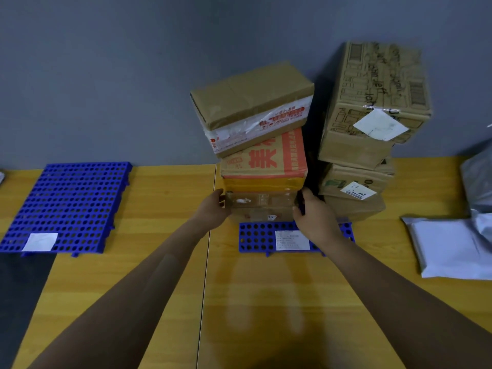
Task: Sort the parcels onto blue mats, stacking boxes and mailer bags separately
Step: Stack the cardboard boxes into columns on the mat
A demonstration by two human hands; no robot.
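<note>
Your L hand (213, 209) & R hand (314, 218) are clamping opposite sides of the btm box (262, 206), stack sitting on the blue mat (255, 237).

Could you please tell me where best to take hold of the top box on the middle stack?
Probably by its two short ends, left hand from the left, right hand from the right. The top box lies long side toward you, askew on the red-printed box, with the wall behind.

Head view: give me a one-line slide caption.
Left hand and right hand grip the bottom box of three stacked on a blue mat.
</note>
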